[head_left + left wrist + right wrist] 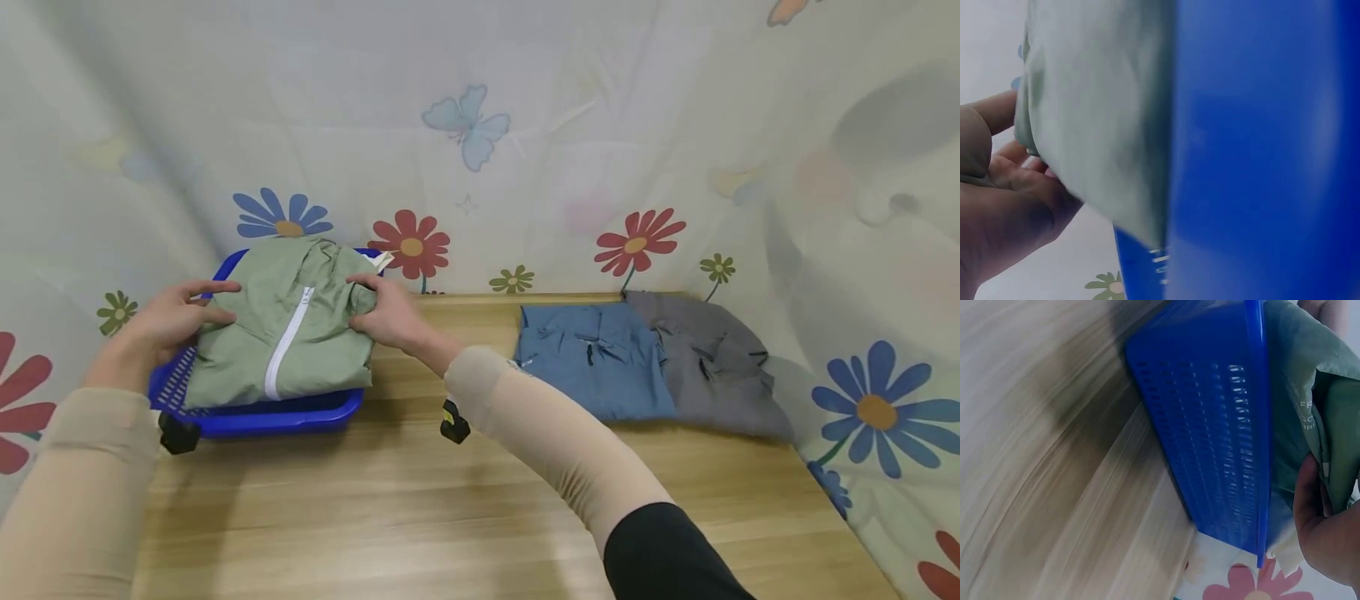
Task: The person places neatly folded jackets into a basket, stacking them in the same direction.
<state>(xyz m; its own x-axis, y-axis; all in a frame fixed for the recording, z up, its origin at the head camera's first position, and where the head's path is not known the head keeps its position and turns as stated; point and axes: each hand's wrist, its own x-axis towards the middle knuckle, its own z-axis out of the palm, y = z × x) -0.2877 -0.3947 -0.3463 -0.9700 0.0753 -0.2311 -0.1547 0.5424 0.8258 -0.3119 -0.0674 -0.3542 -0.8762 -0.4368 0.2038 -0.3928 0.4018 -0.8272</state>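
Observation:
A folded light-green jacket [247,342] with a white zip lies in and over a blue plastic basket [277,423] at the left. At the jacket's left edge is my left hand [168,321], holding the cloth with thumb and forefinger apart on top; in the left wrist view its other fingers are partly hidden behind the fabric [1091,125]. On the opposite side, my right hand [390,315] pinches a bunched fold. The right wrist view shows the thumb of that hand [1335,537] against the green cloth [1291,412], just above the basket's rim [1260,437].
To the right on the wooden table [450,508] lie a folded blue garment [600,367] and a dark grey one [720,375], their edges overlapping. A flowered curtain [555,183] hangs close behind the basket and round both sides. A white piece [381,260] pokes out by the basket's back corner.

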